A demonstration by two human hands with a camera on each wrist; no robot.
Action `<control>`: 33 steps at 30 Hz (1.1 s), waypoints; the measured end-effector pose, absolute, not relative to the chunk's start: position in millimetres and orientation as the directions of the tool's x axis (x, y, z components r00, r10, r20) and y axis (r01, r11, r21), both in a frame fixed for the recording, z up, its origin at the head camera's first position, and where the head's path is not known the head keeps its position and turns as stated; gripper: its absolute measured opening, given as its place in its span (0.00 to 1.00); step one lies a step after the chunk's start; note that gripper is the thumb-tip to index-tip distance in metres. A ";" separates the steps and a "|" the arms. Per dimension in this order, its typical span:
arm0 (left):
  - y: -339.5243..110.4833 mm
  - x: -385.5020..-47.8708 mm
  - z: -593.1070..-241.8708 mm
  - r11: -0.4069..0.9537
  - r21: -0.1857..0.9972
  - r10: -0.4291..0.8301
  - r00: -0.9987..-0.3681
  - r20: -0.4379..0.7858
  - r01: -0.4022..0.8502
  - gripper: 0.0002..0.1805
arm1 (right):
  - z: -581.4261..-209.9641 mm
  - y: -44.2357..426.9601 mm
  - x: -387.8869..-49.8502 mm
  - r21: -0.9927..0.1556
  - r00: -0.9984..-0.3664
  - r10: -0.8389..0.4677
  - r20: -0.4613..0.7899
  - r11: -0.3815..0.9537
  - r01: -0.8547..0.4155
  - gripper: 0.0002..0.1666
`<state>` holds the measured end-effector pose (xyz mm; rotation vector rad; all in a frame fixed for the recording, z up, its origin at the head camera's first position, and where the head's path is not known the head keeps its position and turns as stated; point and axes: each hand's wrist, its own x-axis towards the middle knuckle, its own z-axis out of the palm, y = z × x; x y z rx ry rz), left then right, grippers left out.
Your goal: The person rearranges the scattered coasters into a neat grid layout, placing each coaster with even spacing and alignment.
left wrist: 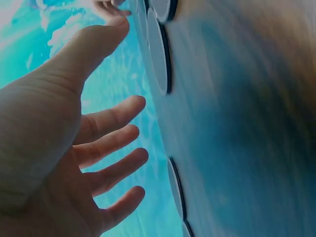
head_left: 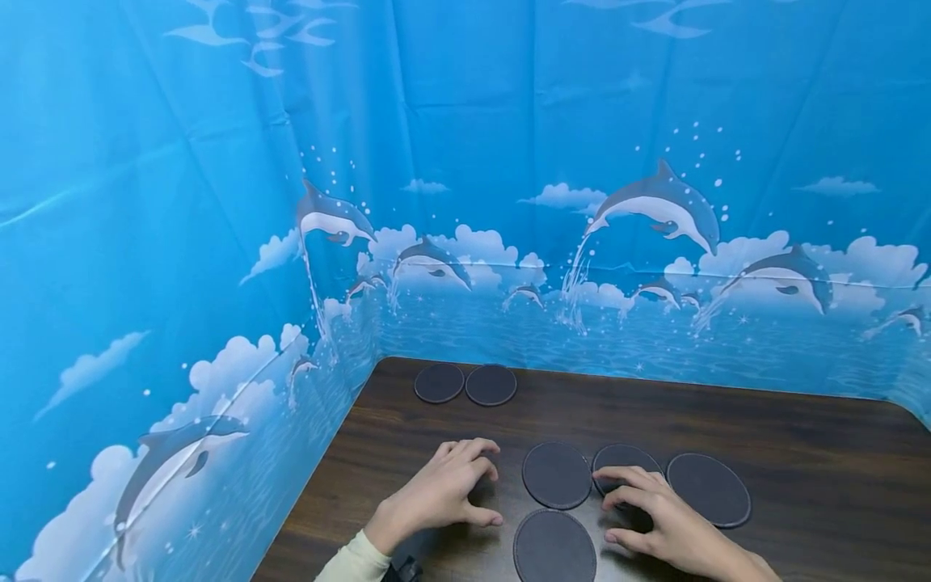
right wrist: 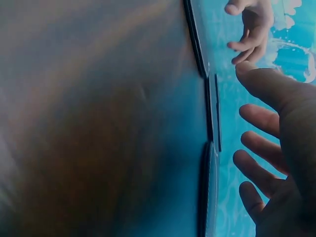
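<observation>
Hanging cloth [head_left: 465, 121] stands behind and to the left of my surface [head_left: 618, 412]. At the surface's far left corner, a far left disc [head_left: 440, 383] and a far right disc [head_left: 490, 385] lie side by side. Nearer me, a row runs left to right: left row disc [head_left: 556, 474], middle row disc [head_left: 625, 455], right row disc [head_left: 711, 489]. On the near side of the row's left end lies the near disc [head_left: 555, 548]. My left fingers [head_left: 480, 445] hover left of the row; my right fingers [head_left: 628, 475] overlap the near part of its middle disc in the head view.
</observation>
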<state>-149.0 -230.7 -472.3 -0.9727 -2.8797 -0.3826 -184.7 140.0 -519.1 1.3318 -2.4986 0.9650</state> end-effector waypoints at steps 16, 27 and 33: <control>-257.7 -173.6 -466.7 0.799 0.340 0.474 -0.867 0.150 0.496 0.26 | -498.4 132.3 -223.2 -0.547 -0.613 -0.660 0.435 0.347 -0.762 0.13; -266.6 -190.3 -465.2 0.775 0.400 0.466 -0.870 0.163 0.490 0.31 | -498.8 118.4 -244.5 -0.712 -0.651 -0.661 0.374 0.244 -0.658 0.11; -270.8 -218.8 -459.2 0.804 0.362 0.431 -0.882 0.191 0.471 0.36 | -484.7 110.9 -274.0 -0.719 -0.667 -0.644 0.374 0.253 -0.647 0.12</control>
